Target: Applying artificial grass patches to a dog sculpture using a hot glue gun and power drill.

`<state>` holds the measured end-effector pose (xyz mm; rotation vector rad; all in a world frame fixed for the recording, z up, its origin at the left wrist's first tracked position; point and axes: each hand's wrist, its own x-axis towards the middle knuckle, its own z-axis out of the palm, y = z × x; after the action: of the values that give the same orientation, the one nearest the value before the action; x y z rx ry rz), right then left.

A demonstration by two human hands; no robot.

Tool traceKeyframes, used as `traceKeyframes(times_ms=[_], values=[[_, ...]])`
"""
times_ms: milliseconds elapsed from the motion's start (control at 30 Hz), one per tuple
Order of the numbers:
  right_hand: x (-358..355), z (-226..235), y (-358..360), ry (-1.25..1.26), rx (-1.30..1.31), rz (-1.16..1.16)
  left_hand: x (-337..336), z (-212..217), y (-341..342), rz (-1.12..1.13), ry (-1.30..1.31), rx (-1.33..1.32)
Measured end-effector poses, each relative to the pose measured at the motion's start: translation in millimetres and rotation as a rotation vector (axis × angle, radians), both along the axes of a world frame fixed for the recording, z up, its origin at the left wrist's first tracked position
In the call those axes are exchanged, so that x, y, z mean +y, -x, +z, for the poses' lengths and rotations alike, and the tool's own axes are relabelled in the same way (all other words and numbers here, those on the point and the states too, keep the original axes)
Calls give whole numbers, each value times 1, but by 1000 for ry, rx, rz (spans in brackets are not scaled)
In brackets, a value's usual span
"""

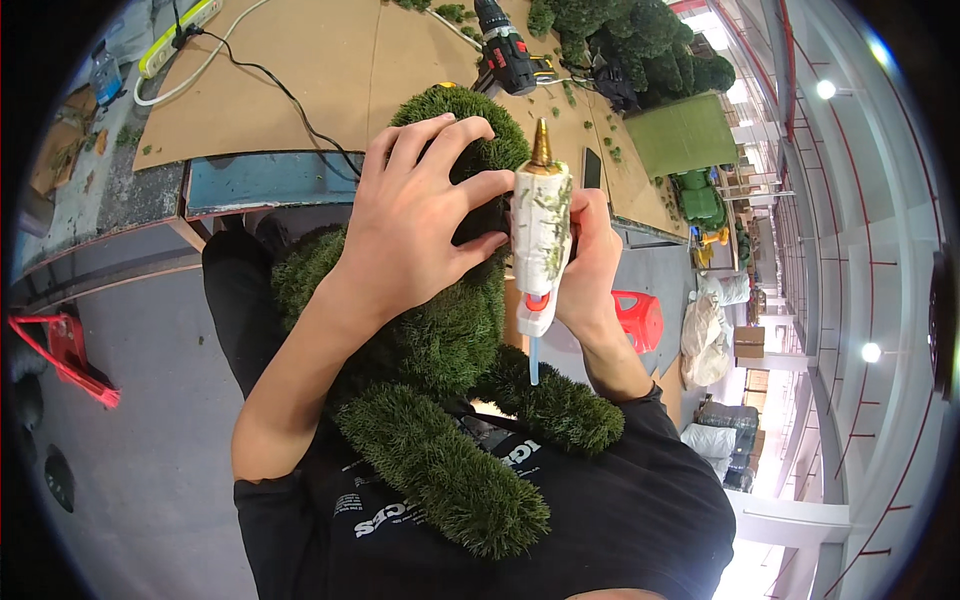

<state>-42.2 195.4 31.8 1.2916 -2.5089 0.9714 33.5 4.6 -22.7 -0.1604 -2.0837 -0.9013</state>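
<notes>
A shaggy green artificial-grass figure (445, 345) leans against me, with a rounded top and two thick limbs lying over my black shirt. My left hand (410, 215) curls over its upper part, fingers spread apart and bent against the grass. In my right hand (590, 260) is a white glue gun (541, 225), its brass nozzle pointing up and its body crusted with stuck bits. From its rear end sticks a clear bluish glue stick (534, 360). The gun hides part of the right fingers and some of the figure behind it.
On the brown-covered table (310, 90) ahead lie a cordless drill (505, 55), a phone (592, 168) and a power strip (178, 38) with cables. Green grass pieces (640, 40) pile up at the back right. A red stool (65, 355) stands left, a red plastic container (640, 320) right.
</notes>
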Motion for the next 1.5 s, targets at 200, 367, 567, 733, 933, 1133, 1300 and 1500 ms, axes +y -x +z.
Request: traceKeyframes(times_ms=[200, 367, 567, 733, 933, 1133, 1300, 1500], values=[[-8, 13, -5, -101, 120, 39, 1, 0, 0, 10, 11, 12], [-7, 14, 3, -115, 197, 98, 2, -4, 4, 19, 22, 11], [-9, 12, 14, -177, 332, 176, 1, -7, 8, 13, -10, 60], [-10, 9, 20, -160, 321, 185, 0, -5, 8, 11, 5, 33], [5, 0, 21, 9, -151, 33, -1, -1, 3, 3, 22, -34], [40, 18, 33, 398, -375, -86, -3, 6, -1, -7, 11, -70], [110, -1, 67, 356, -282, -580, -4, 10, -4, -18, 22, -91], [147, -14, 67, -271, -86, -878, -1, 10, 0, -24, 58, -124]])
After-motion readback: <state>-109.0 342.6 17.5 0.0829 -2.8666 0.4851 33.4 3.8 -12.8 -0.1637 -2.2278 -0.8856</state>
